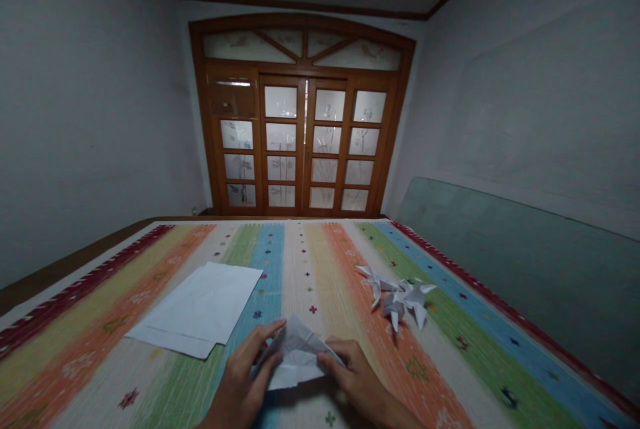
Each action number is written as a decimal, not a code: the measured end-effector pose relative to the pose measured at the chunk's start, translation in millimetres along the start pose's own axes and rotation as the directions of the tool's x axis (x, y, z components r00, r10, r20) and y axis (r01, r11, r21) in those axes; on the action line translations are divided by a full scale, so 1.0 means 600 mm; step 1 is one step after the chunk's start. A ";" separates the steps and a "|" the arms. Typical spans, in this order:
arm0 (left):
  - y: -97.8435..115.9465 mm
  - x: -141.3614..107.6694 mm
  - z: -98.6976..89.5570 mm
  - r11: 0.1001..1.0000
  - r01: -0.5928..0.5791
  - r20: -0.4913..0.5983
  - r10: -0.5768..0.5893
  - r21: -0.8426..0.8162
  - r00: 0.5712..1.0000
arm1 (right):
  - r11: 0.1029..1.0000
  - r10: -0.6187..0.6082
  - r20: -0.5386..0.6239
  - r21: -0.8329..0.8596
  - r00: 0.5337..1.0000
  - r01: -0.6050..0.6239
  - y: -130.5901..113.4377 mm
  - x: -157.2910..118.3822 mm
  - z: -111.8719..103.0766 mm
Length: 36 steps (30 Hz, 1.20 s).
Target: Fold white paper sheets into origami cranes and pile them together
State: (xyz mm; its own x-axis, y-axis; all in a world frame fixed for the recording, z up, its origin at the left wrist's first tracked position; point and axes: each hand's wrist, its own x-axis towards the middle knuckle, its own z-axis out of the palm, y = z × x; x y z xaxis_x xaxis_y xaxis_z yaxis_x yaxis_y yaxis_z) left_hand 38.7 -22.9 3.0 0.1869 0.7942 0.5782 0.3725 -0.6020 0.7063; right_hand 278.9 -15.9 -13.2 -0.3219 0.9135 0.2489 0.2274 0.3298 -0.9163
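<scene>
A partly folded white paper (296,357) is held between my two hands near the table's front edge, with a raised point at its top and creases across it. My left hand (246,370) pinches its left side between thumb and fingers. At the right side, my right hand (353,370) grips the paper's edge the same way. Flat white sheets (200,306) lie stacked to the left, slightly out of line with each other. Several folded paper figures (400,297) with pointed ends sit grouped to the right.
A striped, multicoloured cloth (300,269) covers the table. Along the right side stands a pale green panel or seat back (525,262). Wooden doors with glass panes (305,142) are beyond the far edge.
</scene>
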 end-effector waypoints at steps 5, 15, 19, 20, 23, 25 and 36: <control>0.002 -0.005 0.003 0.970 0.197 0.135 -0.178 -0.143 0.975 | 0.987 0.053 0.118 0.143 0.992 -0.070 -0.009 -0.005 0.007; 0.000 0.009 0.000 0.921 0.353 0.162 -0.328 -0.165 0.931 | 0.895 0.170 0.086 0.403 0.982 -0.190 -0.010 0.001 0.011; 0.002 0.026 -0.003 0.838 0.439 0.136 -0.418 -0.324 0.898 | 0.870 0.167 0.011 0.470 0.986 -0.152 -0.020 0.007 0.007; 0.003 0.028 -0.003 0.819 0.455 0.140 -0.435 -0.348 0.890 | 0.872 0.171 0.000 0.465 0.985 -0.152 -0.020 0.007 0.009; 0.005 0.029 -0.001 0.784 0.490 0.162 -0.465 -0.381 0.870 | 0.885 0.161 0.000 0.444 0.987 -0.144 -0.012 0.005 0.022; 0.006 0.026 0.002 0.775 0.499 0.178 -0.468 -0.389 0.866 | 0.884 0.152 0.015 0.445 0.988 -0.143 -0.005 0.002 0.030; 0.000 0.016 0.014 0.819 0.466 0.186 -0.427 -0.335 0.885 | 0.890 0.123 0.035 0.439 0.992 -0.125 -0.002 -0.001 0.041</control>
State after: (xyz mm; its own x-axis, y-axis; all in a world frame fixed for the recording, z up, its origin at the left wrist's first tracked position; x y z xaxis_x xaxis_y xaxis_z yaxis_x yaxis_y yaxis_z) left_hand 48.2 -14.5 5.4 0.1759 0.9752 0.1342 0.0879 -0.1513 0.9846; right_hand 256.4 -22.7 -19.9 -0.3235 0.9381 0.1236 -0.1604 0.0744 -0.9843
